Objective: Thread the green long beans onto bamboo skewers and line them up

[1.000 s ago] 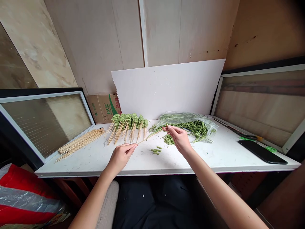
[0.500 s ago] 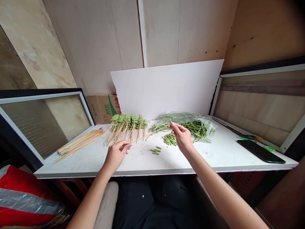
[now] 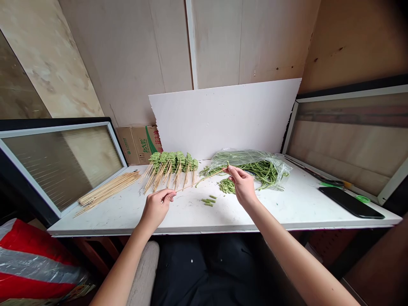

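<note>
My left hand [image 3: 157,207] is closed around the lower end of a thin bamboo skewer [image 3: 201,182], which slants up to the right above the table. At its far tip, my right hand [image 3: 244,183] pinches a short piece of green bean [image 3: 228,164], mostly covered by the fingers. Several cut bean pieces [image 3: 209,201] lie on the table between the hands. Behind my right hand is a heap of cut beans [image 3: 226,185]. Skewers loaded with rows of bean pieces [image 3: 174,160] are lined up behind my left hand.
Long uncut beans [image 3: 267,173] spill from a clear plastic bag [image 3: 245,156] at the back right. Bare skewers [image 3: 110,191] lie in a bundle on the left. A black phone [image 3: 350,202] rests near the right edge of the white table [image 3: 191,221]. A cardboard box [image 3: 135,144] stands behind.
Both hands keep almost the same pose, still on the skewer and the bean piece. The camera view has shifted very slightly.
</note>
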Demonstrator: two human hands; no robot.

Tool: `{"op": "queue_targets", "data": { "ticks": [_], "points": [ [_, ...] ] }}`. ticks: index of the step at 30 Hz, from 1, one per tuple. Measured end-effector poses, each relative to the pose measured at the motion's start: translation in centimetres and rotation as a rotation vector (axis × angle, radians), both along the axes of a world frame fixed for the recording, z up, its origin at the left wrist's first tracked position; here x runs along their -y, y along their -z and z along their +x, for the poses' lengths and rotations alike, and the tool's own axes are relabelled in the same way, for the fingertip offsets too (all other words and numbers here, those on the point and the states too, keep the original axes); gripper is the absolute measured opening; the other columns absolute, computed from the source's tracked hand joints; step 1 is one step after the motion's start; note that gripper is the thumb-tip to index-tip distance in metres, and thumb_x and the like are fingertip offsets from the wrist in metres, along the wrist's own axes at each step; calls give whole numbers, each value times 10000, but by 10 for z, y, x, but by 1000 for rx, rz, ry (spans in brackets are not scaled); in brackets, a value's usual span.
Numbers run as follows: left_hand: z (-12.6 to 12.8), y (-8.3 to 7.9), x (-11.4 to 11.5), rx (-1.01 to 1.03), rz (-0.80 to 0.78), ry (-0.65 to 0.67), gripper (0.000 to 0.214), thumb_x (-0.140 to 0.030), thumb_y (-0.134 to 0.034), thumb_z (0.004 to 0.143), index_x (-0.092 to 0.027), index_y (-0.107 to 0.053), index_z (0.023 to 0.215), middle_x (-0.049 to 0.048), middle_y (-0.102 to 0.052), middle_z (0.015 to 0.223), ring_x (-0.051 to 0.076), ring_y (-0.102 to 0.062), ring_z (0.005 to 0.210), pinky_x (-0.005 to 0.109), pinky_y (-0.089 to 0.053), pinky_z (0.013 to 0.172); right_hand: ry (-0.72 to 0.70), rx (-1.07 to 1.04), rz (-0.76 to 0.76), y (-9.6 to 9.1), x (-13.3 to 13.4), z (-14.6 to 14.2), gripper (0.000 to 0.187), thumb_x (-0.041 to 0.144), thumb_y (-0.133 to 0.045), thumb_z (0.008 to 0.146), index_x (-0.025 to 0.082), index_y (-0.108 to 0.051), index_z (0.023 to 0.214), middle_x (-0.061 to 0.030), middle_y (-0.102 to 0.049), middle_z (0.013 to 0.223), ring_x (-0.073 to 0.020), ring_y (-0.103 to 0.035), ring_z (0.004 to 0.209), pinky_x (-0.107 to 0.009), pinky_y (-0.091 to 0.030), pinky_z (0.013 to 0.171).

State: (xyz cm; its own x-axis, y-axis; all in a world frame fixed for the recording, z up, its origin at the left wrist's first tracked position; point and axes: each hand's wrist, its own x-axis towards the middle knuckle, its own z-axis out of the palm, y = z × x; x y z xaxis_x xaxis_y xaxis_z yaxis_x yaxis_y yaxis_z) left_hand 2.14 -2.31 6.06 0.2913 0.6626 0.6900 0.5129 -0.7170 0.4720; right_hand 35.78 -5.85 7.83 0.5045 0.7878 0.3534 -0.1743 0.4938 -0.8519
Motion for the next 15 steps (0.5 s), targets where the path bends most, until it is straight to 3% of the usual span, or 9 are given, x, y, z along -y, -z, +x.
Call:
{"op": "queue_targets", "data": {
  "ticks": [15],
  "points": [
    [0,3,0,-7,-14,-19,246,-349,-613,1009,-223,-804,918,17,-748,712,177,-674,629,277,-510,664,-2,38,14,-4,9,-12,358,597,-884,779,280,-856,942,-92,-837,1081,-345,-738,1140,-431,-533,858]
  ]
}}
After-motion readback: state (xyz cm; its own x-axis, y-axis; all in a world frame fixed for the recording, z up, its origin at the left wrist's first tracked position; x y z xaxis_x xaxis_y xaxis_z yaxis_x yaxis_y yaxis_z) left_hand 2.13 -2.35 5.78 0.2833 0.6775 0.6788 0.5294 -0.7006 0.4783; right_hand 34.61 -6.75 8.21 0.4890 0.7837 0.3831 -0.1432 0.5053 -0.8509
